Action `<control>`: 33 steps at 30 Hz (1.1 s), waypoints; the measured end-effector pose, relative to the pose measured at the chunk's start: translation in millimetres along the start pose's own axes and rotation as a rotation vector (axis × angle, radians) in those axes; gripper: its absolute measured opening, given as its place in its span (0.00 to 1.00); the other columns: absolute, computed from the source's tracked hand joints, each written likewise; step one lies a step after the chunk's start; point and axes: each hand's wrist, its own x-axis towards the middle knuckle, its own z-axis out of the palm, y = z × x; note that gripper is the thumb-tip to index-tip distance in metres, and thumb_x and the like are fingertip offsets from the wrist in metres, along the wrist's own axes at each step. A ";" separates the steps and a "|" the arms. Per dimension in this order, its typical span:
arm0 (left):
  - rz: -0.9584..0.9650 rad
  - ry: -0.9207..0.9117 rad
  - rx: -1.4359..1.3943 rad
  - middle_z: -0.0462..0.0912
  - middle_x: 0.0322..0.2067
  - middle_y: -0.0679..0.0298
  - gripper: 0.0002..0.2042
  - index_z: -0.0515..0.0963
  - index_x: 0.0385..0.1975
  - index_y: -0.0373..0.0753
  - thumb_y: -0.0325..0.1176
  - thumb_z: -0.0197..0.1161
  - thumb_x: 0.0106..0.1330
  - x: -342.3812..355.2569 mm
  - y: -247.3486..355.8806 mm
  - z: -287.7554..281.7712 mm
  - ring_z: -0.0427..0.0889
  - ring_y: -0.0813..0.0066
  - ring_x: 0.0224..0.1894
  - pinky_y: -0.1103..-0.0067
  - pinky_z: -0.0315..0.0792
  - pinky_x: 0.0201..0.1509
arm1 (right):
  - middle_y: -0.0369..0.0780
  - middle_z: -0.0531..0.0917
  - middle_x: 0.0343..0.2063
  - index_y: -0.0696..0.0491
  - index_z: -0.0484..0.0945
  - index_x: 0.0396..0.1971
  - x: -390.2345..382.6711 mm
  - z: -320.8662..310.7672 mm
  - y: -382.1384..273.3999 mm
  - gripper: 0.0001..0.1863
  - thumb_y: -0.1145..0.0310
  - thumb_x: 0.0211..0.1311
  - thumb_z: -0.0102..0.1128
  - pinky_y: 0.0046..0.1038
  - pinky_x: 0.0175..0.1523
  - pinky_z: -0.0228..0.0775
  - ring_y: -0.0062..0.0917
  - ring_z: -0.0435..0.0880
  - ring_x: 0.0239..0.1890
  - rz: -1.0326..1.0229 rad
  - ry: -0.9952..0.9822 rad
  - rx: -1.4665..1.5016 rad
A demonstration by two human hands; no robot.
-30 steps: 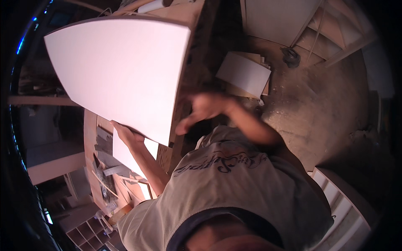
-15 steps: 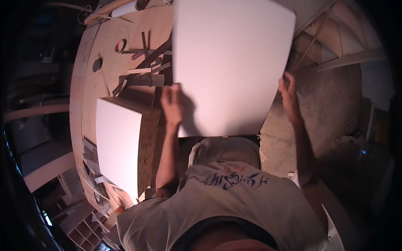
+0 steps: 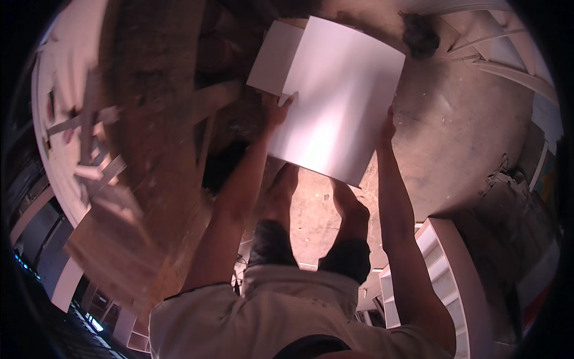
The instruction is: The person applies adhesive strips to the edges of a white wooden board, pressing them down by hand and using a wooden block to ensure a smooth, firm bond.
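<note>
A white rectangular panel (image 3: pixel 341 96) is held out in front of my legs, slightly tilted, above the floor. My left hand (image 3: pixel 277 111) is closed on its left edge, with the thumb over the top face. At the right edge, my right hand (image 3: pixel 387 127) grips the panel, its fingers mostly hidden beneath and behind it. Another white panel (image 3: pixel 275 58) shows just beyond my left hand, partly covered by the held one. Whether the two panels touch, I cannot tell.
A workbench (image 3: pixel 66 36) with blurred strips and offcuts on it runs along the left. A white shelf unit (image 3: pixel 445 269) stands at the lower right. Pale framed pieces (image 3: pixel 502 48) lie at the upper right, near a dark object (image 3: pixel 420 35) on the dusty floor (image 3: pixel 466 131).
My view has turned away from the workbench and its white panel stack. The held panel appears lower and farther from me, both arms stretched out with it. The other white panel has come into view.
</note>
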 end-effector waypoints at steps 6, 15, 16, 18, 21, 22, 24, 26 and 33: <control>-0.271 -0.142 0.233 0.80 0.38 0.44 0.36 0.78 0.38 0.27 0.63 0.60 0.50 88.9 -126.6 -5.5 0.78 0.50 0.45 0.66 0.70 0.49 | 0.39 0.77 0.36 0.63 0.76 0.40 60.7 107.7 67.2 0.34 0.41 0.56 0.55 0.28 0.51 0.65 0.24 0.73 0.38 -0.041 0.045 0.014; -0.359 -0.134 0.405 0.77 0.42 0.41 0.39 0.76 0.41 0.27 0.66 0.59 0.49 137.7 -125.2 6.8 0.74 0.49 0.50 0.66 0.67 0.54 | 0.47 0.72 0.51 0.65 0.71 0.50 119.9 132.9 80.2 0.39 0.43 0.52 0.62 0.33 0.61 0.55 0.34 0.67 0.55 -0.227 -0.044 -0.092; -0.372 -0.131 0.401 0.77 0.42 0.41 0.39 0.76 0.41 0.27 0.66 0.59 0.49 126.7 -125.4 5.8 0.74 0.49 0.50 0.66 0.67 0.54 | 0.50 0.70 0.54 0.64 0.69 0.53 115.0 130.6 80.3 0.41 0.43 0.50 0.63 0.36 0.63 0.54 0.39 0.66 0.58 -0.344 0.017 -0.280; -0.030 0.343 0.425 0.75 0.45 0.40 0.36 0.75 0.43 0.27 0.61 0.58 0.53 102.3 -117.6 -1.8 0.71 0.48 0.54 0.67 0.64 0.57 | 0.51 0.68 0.56 0.61 0.68 0.55 79.2 114.5 92.8 0.41 0.43 0.49 0.63 0.39 0.63 0.53 0.43 0.65 0.59 -0.488 0.064 -0.540; -0.061 -0.062 -0.219 0.77 0.38 0.45 0.24 0.74 0.40 0.29 0.49 0.55 0.62 33.6 -108.4 -25.2 0.75 0.51 0.46 0.66 0.66 0.51 | 0.53 0.66 0.56 0.54 0.64 0.59 35.6 65.8 112.1 0.40 0.46 0.48 0.65 0.45 0.62 0.53 0.52 0.62 0.59 -0.808 -0.042 -0.937; -0.267 -0.215 -0.040 0.78 0.36 0.49 0.18 0.76 0.36 0.32 0.45 0.54 0.64 -5.7 -75.0 -9.3 0.76 0.56 0.43 0.65 0.68 0.45 | 0.53 0.72 0.49 0.56 0.71 0.50 34.6 10.9 123.6 0.32 0.52 0.48 0.65 0.48 0.57 0.57 0.51 0.67 0.54 -0.900 -0.366 -0.790; -0.483 -0.349 -0.358 0.79 0.37 0.51 0.18 0.78 0.35 0.37 0.47 0.53 0.63 -85.1 -69.0 -42.9 0.76 0.57 0.43 0.64 0.69 0.44 | 0.47 0.79 0.32 0.55 0.75 0.39 -35.9 -16.6 138.1 0.20 0.54 0.54 0.60 0.36 0.43 0.68 0.36 0.77 0.37 -0.518 -0.722 -1.239; -0.450 -0.203 -0.042 0.79 0.37 0.51 0.20 0.78 0.37 0.40 0.51 0.55 0.60 -183.6 -72.2 -57.7 0.77 0.56 0.45 0.65 0.69 0.47 | 0.43 0.82 0.32 0.56 0.77 0.40 -114.1 -43.4 117.7 0.19 0.57 0.54 0.61 0.29 0.44 0.70 0.29 0.80 0.38 -0.355 -0.968 -1.240; -0.703 0.072 -0.181 0.83 0.23 0.58 0.21 0.81 0.35 0.39 0.53 0.61 0.57 -441.1 17.9 -112.4 0.83 0.71 0.28 0.74 0.74 0.36 | 0.37 0.82 0.29 0.55 0.78 0.39 -240.1 -73.3 27.7 0.13 0.64 0.57 0.61 0.18 0.30 0.68 0.17 0.78 0.26 -0.386 -1.270 -1.130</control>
